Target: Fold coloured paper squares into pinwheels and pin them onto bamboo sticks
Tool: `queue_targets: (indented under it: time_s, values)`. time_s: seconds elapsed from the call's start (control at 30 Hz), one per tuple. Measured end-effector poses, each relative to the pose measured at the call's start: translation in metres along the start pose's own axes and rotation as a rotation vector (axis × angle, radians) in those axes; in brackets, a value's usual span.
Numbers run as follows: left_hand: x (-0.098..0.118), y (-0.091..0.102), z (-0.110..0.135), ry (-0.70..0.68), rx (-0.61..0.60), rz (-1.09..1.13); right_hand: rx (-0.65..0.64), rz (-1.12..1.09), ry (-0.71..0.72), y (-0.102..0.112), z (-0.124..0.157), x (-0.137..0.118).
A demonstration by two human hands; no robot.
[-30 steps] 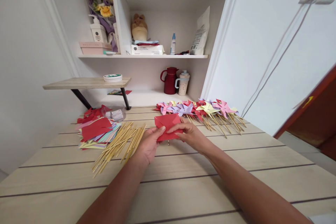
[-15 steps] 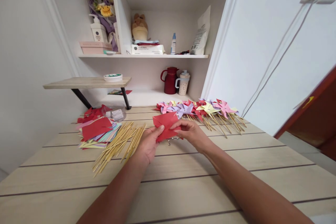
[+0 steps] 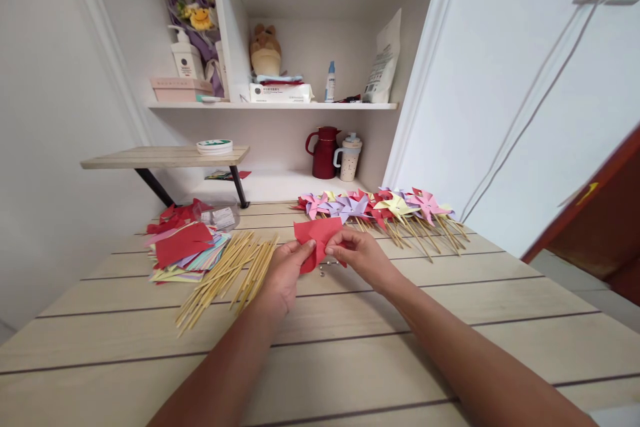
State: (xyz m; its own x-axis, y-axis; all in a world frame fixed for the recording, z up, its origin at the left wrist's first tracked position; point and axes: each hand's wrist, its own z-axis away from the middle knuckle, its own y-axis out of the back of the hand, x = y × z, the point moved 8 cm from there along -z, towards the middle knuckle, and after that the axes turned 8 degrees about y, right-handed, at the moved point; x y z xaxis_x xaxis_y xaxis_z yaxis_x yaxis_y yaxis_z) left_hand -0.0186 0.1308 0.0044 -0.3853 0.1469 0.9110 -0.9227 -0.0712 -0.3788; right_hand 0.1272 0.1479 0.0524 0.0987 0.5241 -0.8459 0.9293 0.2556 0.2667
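A red paper square (image 3: 316,232) with bent flaps is held up between my hands over the table. My left hand (image 3: 287,270) pinches its left side, thumb on top. At the right edge, my right hand (image 3: 360,255) has thumb and fingers closed on a flap of the same paper. Small shiny beads or pins (image 3: 323,273) lie on the table just below the paper. Left of my hands is a bundle of thin wooden sticks (image 3: 225,280), beside a stack of coloured paper (image 3: 185,250) topped with red. Finished-looking paper pinwheels (image 3: 350,207) on sticks lie behind my right hand.
A clear plastic box (image 3: 220,217) sits behind the paper stack. A small raised wooden stand (image 3: 165,158) on black legs rises at the back left. Further back are a dark red jug (image 3: 325,153) and a speckled cup (image 3: 350,159). Shelves hold several items above.
The paper between my hands has shifted and its flaps have bent differently, with the right part curling inward. My right fingers have moved slightly along its edge. The other things are unmoved.
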Motion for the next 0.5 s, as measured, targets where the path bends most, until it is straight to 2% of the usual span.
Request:
queue_targets:
  time_s: [0.17,0.5]
  values:
    - [-0.001,0.004,-0.002,-0.002,0.040,-0.015,0.010,0.014,0.001,0.001,0.000,0.000]
    - [0.004,-0.002,0.000,-0.094,0.002,-0.069,-0.057,0.016,0.036,-0.006,-0.001,0.011]
